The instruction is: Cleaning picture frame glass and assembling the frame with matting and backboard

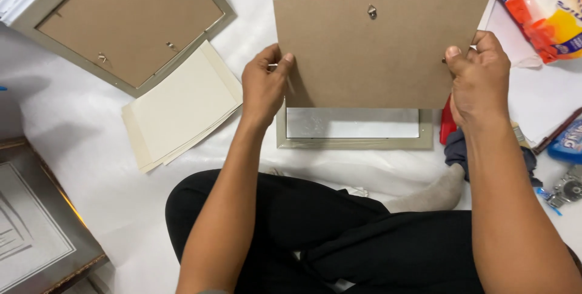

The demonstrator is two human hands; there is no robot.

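Backing board (379,48) off frame (354,142), gripped at both edges by left hand (264,85) and right hand (479,79); glass exposed, refitting not done.

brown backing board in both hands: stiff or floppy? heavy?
Likely stiff: the backing board stays flat, held only at its side edges by the left hand and right hand. Probably light: fingertip pinches carry it. Its thin edges may dent.
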